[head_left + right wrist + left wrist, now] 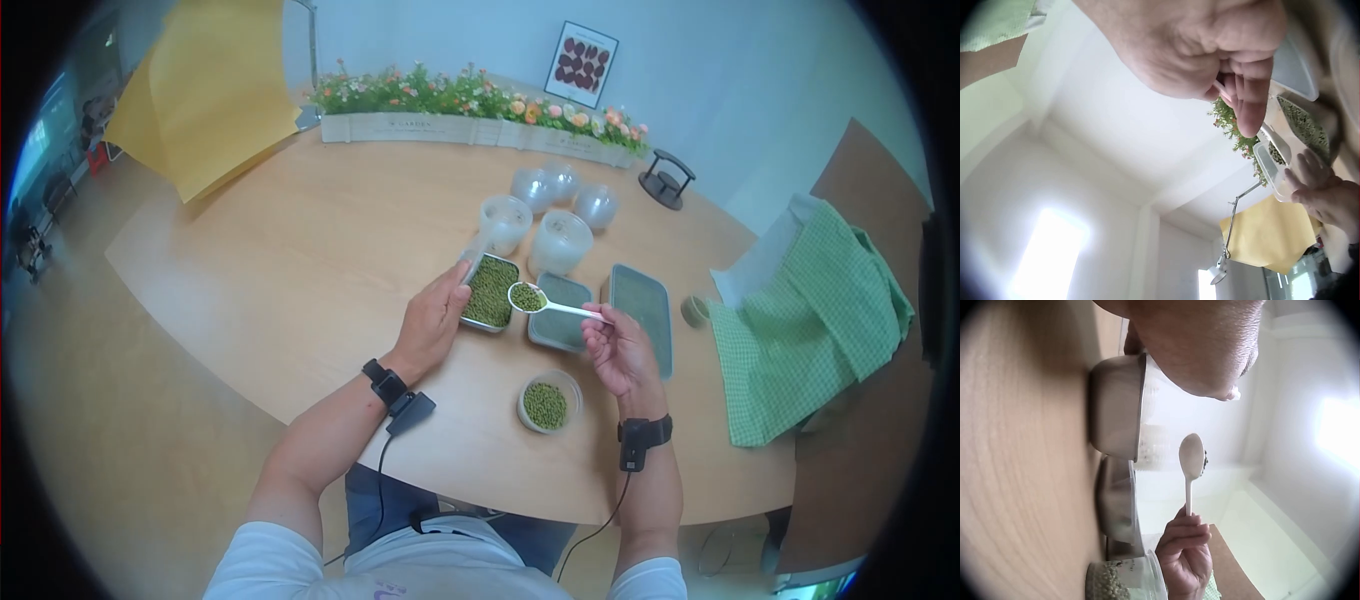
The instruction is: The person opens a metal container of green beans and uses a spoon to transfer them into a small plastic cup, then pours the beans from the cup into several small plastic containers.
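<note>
My left hand (430, 322) holds a clear plastic lid (1266, 170) tilted up at the left edge of a rectangular metal box (486, 327). Green beans, like mung beans, fill that box. My right hand (622, 355) pinches the handle of a white spoon (572, 310) between thumb and fingers. Green beans heap in its bowl, which is raised beside the box's right edge in the head view. Nearer my body stands a small round clear plastic cup (576, 408), partly filled with the same beans. The left wrist view shows the spoon (1192, 456) from below, above the box's level.
Two grey-lidded boxes (640, 295) (562, 325) stand right of the bean box. Behind are translucent tubs (562, 243) and several clear rounded containers (533, 188). A green checked cloth (810, 320) lies at right beside a small cup (695, 311). A flower planter (420, 128) lines the back.
</note>
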A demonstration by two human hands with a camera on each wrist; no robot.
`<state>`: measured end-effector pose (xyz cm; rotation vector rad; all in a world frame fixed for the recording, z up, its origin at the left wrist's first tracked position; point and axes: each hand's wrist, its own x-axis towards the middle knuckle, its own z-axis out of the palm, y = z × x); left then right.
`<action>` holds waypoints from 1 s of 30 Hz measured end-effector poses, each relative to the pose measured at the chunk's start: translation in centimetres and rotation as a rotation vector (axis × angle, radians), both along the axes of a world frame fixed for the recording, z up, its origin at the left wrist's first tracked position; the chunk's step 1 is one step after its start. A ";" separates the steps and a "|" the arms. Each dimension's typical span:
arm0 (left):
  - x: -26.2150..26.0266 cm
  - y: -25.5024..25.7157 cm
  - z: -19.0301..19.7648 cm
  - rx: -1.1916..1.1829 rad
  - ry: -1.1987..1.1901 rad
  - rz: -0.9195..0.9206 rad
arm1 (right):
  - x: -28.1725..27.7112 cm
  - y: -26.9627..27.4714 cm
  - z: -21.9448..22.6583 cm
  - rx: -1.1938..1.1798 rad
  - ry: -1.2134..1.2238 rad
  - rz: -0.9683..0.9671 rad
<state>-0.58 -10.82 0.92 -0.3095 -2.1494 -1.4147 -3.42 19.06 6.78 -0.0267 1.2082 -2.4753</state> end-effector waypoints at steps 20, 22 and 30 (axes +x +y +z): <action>-0.3 0.1 -0.1 0.055 -0.055 -0.040 | 12.4 6.6 -0.7 0.452 0.277 -0.118; -0.3 0.1 0.0 0.065 -0.053 -0.040 | 12.1 6.5 -1.0 0.421 0.309 -0.145; -0.1 0.0 0.0 0.032 -0.034 -0.015 | 11.9 3.2 -3.0 -0.076 0.049 0.009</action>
